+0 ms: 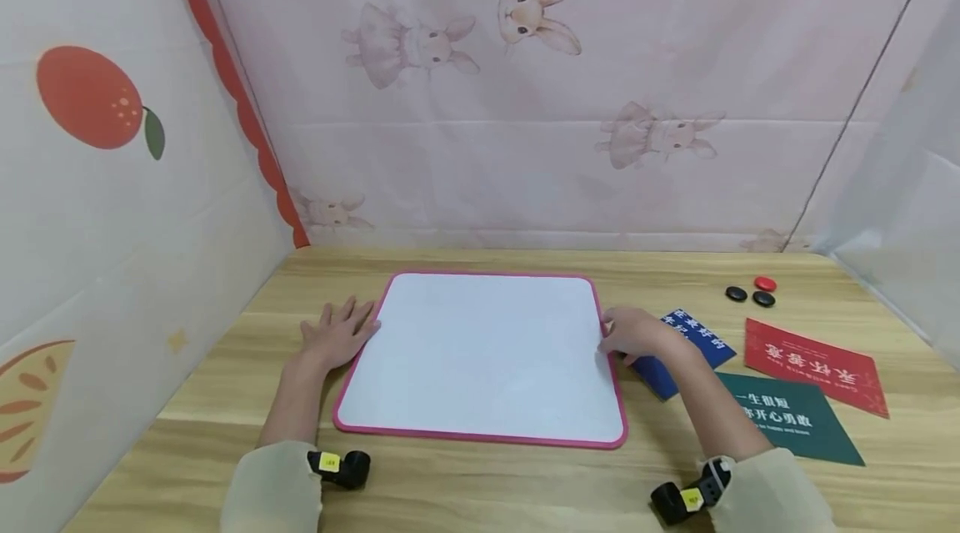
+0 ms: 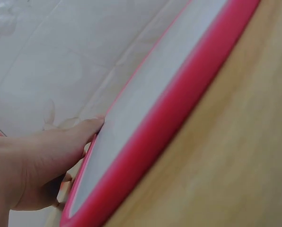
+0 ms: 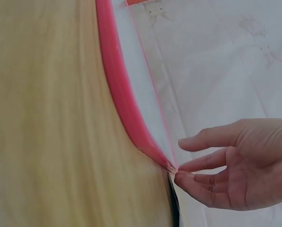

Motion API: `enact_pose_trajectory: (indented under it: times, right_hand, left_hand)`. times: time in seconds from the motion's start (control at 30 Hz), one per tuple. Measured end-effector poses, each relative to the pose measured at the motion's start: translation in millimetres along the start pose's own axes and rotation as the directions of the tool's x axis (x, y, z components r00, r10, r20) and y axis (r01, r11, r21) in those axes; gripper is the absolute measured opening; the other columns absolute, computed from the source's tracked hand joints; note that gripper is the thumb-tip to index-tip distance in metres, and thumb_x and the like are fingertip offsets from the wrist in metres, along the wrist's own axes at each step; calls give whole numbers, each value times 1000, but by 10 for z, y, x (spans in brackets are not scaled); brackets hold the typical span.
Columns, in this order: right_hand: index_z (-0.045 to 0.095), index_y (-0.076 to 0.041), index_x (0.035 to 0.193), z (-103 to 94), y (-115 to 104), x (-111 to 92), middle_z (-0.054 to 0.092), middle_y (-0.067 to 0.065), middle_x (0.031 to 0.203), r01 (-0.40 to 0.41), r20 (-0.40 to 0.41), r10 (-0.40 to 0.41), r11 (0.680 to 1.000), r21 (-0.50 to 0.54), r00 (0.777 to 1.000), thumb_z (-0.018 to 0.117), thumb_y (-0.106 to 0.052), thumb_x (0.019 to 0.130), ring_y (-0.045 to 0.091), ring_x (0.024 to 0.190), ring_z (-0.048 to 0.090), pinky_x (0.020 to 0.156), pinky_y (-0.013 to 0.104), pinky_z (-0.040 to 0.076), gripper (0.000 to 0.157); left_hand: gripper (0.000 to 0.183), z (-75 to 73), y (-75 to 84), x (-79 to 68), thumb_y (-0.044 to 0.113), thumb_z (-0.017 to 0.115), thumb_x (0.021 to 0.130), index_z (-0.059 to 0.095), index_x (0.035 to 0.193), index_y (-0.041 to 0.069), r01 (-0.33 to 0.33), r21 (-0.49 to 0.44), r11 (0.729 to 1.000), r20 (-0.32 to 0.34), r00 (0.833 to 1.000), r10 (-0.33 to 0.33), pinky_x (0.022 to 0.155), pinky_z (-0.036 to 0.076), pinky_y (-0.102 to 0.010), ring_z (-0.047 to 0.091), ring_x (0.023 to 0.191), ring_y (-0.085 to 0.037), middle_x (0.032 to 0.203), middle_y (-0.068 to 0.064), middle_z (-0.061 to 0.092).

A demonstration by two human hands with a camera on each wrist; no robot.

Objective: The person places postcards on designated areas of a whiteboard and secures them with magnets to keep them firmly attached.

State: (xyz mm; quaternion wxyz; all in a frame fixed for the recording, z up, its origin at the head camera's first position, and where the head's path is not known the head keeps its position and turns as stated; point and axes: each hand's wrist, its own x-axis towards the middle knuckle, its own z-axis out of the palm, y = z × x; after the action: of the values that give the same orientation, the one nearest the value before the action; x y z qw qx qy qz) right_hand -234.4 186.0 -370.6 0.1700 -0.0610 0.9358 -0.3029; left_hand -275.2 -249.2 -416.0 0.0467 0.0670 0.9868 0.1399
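Observation:
A whiteboard (image 1: pixel 480 358) with a pink frame lies flat on the wooden table in the head view. Its left edge is touched by my left hand (image 1: pixel 337 339), fingers spread on the tabletop and thumb against the frame; the left wrist view shows that thumb on the frame (image 2: pixel 145 156). At the right edge is my right hand (image 1: pixel 637 333), its fingertips touching the frame. In the right wrist view the thumb of this hand (image 3: pixel 245 163) stands apart from the other fingers, which are bent slightly. A blue card (image 1: pixel 693 337) lies partly under the right hand.
Right of the board lie a green card (image 1: pixel 802 424) and a red card (image 1: pixel 817 362), overlapping slightly. Behind them sit two black magnets (image 1: pixel 763 299) and a red magnet (image 1: pixel 765 284), all round. Printed cloth walls (image 1: pixel 480 174) enclose the table's back and sides.

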Motion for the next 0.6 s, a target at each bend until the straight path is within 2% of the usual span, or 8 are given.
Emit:
enact_pose_trajectory:
  times: [0.2,0.37,0.6]
  right_hand:
    - [38,15,129,-116,-34,-66,52,27,107,37,-24,-38,999,-27,999,62,-10,86,23,70,61,64,34,53,55]
    - [36,14,130,-224,-66,-102,49,30,111,70,-63,-72,997,-21,995,58,-12,88,28,74,63,69,39,52,54]
    - [38,15,128,-329,-73,-166,47,33,112,111,-109,-112,994,-18,988,56,-15,89,35,80,62,68,40,53,52]
  left_hand:
    - [67,11,-12,4,53,30,95,20,147,11,-12,-7,1000,-3,1000,12,91,-7,-72,-4,129,-52,149,-24,7]
    - [66,14,-28,17,53,29,95,21,147,12,-15,-12,1000,-9,1000,15,90,-9,-72,-5,129,-53,149,-24,7]
    - [66,16,-38,3,53,30,95,22,147,12,-14,-36,999,-7,1000,14,90,-11,-72,-7,128,-54,149,-24,7]
